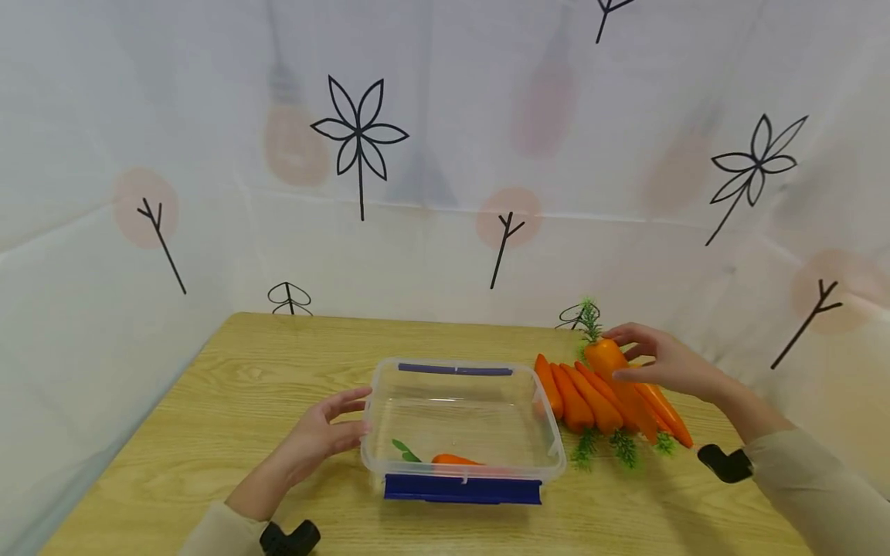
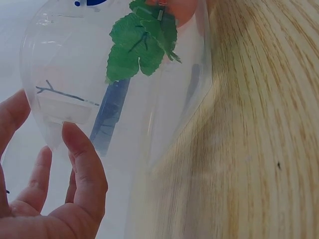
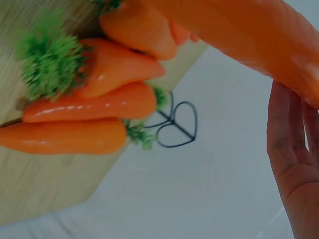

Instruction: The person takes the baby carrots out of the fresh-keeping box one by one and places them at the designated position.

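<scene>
My right hand (image 1: pixel 660 359) holds an orange carrot (image 1: pixel 606 357) with a feathery green top above a row of other carrots (image 1: pixel 587 398). In the right wrist view the fingers (image 3: pixel 281 127) lie against that carrot (image 3: pixel 239 35). On the table stands a clear plastic box (image 1: pixel 455 475) without a lid on it, blue clips along its long sides. My left hand (image 1: pixel 323 432) touches its left side with relaxed fingers. Inside the box near the front lies an orange piece (image 1: pixel 455 459) with broad green leaves (image 2: pixel 137 50); the front wall partly hides it.
The wooden table (image 1: pixel 278 347) ends at a white cloth backdrop (image 1: pixel 431 255) printed with plants. The carrots lie side by side right of the box, close to its right wall, some with green tops (image 1: pixel 626 448) toward the front.
</scene>
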{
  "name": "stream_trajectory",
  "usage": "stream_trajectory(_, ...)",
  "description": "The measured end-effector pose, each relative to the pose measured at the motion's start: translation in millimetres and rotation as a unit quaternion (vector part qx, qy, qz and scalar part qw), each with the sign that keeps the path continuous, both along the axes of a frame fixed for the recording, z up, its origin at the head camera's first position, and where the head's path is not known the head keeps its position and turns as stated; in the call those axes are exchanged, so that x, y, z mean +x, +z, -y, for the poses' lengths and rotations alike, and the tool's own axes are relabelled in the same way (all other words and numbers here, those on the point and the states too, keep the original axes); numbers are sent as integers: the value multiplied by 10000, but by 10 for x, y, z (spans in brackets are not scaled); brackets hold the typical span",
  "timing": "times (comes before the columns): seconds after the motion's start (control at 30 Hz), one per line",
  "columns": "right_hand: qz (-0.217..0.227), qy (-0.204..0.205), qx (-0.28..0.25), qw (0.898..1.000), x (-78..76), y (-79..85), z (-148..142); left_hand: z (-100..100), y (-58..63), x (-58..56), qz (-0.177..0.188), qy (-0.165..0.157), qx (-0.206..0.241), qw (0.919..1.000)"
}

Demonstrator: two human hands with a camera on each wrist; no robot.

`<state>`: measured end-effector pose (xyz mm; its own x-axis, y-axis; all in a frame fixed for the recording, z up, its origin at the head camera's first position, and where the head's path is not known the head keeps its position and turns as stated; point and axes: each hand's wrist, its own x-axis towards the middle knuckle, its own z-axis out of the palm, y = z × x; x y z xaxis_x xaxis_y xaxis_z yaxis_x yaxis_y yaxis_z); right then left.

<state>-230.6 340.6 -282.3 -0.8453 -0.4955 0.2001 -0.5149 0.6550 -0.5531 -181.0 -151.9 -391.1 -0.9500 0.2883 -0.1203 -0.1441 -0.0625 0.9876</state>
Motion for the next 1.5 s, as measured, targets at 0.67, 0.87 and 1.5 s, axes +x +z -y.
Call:
stream_trajectory(0.67, 507, -1188, -268, 9913, -132, -340, -759, 17, -5, 5, -2, 86, -68, 9999)
stream_trajectory(0.87, 618, -1407, -313, 9876, -189, -489, -958, 17, -8, -6, -66, 61, -99, 9999)
stream_trajectory(1.5, 849, -1993, -4, 9763, -261, -912, -1165, 3, 30, 13, -101, -18, 35, 9999)
